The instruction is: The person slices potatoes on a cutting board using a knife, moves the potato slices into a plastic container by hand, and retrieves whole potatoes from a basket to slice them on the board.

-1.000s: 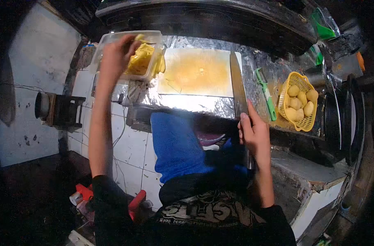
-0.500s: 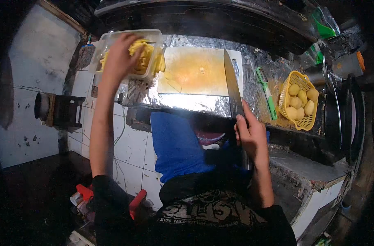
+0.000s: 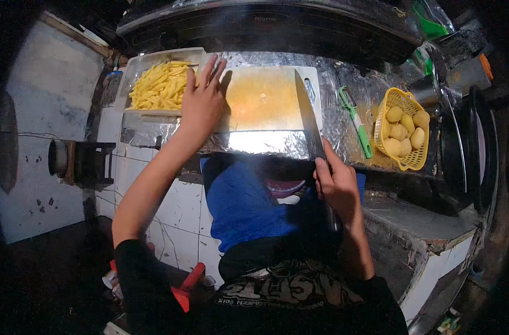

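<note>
My right hand [image 3: 339, 187] is wrapped around the handle of a long knife [image 3: 308, 114], whose blade points away from me over the right side of the cutting board [image 3: 254, 109]. Fingers stretched and apart, my left hand [image 3: 203, 103] is between the board's left edge and a clear plastic container [image 3: 132, 70]. I see nothing held in it, though its palm side is hidden. Cut potato sticks [image 3: 160, 86] fill the container. On the stained board lies a tiny pale scrap.
Right of the board lies a green-handled peeler [image 3: 355, 120]. Beyond it a yellow basket [image 3: 381, 131] holds several peeled potatoes [image 3: 398, 132]. A dark stove [image 3: 265, 28] runs along the back. Foil [image 3: 254, 140] covers the counter's front edge.
My left hand has moved right, from over the container to the gap beside the board. The potato sticks that stuck out by the container's right side no longer show. The knife stays in my right hand.
</note>
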